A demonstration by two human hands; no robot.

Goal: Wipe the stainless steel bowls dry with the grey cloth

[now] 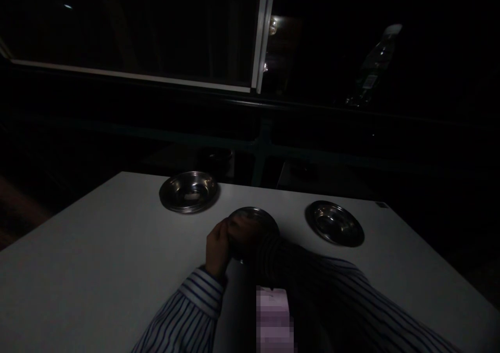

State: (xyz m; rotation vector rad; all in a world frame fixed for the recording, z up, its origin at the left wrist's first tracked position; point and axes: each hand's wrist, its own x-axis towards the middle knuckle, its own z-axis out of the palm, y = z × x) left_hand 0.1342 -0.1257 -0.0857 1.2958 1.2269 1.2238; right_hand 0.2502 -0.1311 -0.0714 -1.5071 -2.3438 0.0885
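Observation:
A shiny metal bowl [267, 216] stands on the white table in front of me, largely covered by my hands. My left hand [217, 248] is closed at the bowl's left rim, its fingers bent around the edge. Over the inside of the same bowl lies my right hand [244, 230], in deep shadow and touching my left one. Its fingers are curled, and whatever is in them is too dark to see. Both arms wear striped sleeves.
On the white table [117, 249], stacked metal bowls [189, 192] stand at the back left and another metal bowl [335, 224] at the right. Past the far edge are a window frame [255, 56] and a plastic bottle [375, 64]. The room is very dark.

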